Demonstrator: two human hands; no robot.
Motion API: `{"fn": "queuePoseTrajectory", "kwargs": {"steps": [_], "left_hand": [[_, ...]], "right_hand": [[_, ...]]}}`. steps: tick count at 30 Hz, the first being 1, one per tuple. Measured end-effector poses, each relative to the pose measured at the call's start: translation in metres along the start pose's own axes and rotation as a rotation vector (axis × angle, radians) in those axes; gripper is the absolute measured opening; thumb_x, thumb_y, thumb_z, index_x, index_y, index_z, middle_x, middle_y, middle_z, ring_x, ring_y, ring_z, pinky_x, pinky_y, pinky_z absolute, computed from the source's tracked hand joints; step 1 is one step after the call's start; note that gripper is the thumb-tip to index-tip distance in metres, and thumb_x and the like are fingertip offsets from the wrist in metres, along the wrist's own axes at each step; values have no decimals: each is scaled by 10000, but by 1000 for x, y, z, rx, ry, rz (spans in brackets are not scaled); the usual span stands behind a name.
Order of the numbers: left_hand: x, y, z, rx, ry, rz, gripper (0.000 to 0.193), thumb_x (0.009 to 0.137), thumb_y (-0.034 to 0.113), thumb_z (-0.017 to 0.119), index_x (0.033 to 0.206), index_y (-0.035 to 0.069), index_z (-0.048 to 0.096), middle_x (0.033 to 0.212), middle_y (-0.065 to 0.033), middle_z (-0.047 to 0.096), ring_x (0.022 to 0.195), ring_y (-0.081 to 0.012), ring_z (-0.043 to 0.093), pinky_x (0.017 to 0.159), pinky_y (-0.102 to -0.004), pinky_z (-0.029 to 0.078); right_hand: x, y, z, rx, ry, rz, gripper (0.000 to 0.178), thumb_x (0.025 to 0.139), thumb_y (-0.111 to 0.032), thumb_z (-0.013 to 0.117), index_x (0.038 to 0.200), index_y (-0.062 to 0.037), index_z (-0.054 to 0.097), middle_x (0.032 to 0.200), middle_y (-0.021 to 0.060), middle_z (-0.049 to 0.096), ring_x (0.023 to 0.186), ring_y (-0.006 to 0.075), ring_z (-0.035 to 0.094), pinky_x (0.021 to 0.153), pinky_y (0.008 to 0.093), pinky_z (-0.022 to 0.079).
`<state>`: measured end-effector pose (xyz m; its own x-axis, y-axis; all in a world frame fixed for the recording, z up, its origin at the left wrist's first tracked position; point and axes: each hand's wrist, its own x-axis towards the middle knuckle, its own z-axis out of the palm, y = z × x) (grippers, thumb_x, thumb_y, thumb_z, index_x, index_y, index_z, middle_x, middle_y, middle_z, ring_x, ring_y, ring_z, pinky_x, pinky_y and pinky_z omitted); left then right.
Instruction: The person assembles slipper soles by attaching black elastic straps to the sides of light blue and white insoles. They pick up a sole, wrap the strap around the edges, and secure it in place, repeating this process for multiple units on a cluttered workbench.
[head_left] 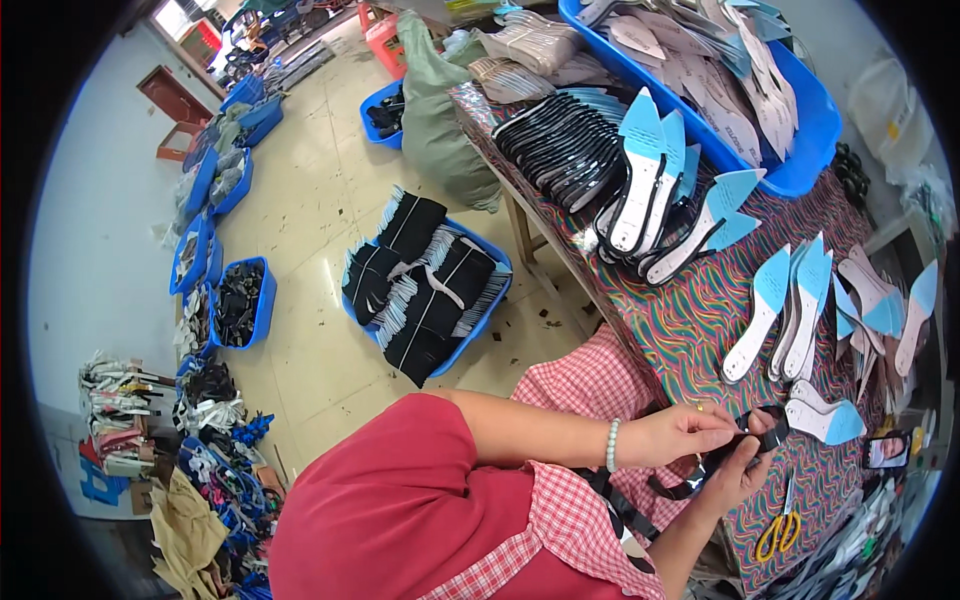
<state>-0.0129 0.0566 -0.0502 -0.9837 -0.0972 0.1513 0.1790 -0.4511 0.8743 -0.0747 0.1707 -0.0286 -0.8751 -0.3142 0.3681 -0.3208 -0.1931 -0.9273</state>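
Observation:
My left hand (pixel 680 436), with a pale bead bracelet at the wrist, has its fingertips pinched on a glossy black strip (pixel 773 436). Below it, my right hand (pixel 738 478) is closed round the same black piece, thumb on top. Part of the black material hangs in a loop beneath my fingers, over the checked apron. Fingers hide how its parts join. Just beyond the hands lie white shoe insoles with blue tips (pixel 828 414). A pair of scissors with yellow handles (pixel 778 532) rests on the patterned tablecloth (pixel 690 335), near my right hand.
More insoles (pixel 765 310) lie further along the table, beside a stack of black-edged ones (pixel 560 150). A blue tub (pixel 815 150) heaped with insoles stands at the far end. On the floor are a blue basket (pixel 490 330) of black bundles and a green sack (pixel 440 130).

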Motion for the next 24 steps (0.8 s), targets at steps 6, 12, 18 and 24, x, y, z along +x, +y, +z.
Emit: {"fn": "queuePoseTrajectory", "kwargs": {"steps": [6,12,18,24], "left_hand": [[2,16,-2,-221,-73,-262,267,948,134,549,1173,-1,603,962,-19,539,817,-89,543,759,-226,454],[5,44,-25,389,-203,30,203,883,103,615,1052,-1,658,942,-71,612,877,-120,578,712,-237,461],[2,47,-39,450,-189,94,173,861,103,638,987,-14,652,830,-117,651,813,-198,629,724,-311,493],[4,80,-77,802,-162,268,134,863,113,607,969,42,646,886,-99,643,848,-273,617,734,-374,490]], "right_hand": [[0,12,-25,-109,-111,102,344,953,-274,558,1112,31,580,1115,108,549,1034,200,527,896,333,419],[7,-11,-23,607,-265,237,321,950,-264,553,1060,37,569,1005,80,568,861,156,552,747,262,444],[-1,0,-77,-303,-10,-156,265,918,-210,545,1045,22,562,932,101,581,894,198,576,751,274,449],[32,-69,-143,685,-245,-206,388,933,-402,485,940,-29,590,835,88,596,692,203,578,720,308,502]]}}
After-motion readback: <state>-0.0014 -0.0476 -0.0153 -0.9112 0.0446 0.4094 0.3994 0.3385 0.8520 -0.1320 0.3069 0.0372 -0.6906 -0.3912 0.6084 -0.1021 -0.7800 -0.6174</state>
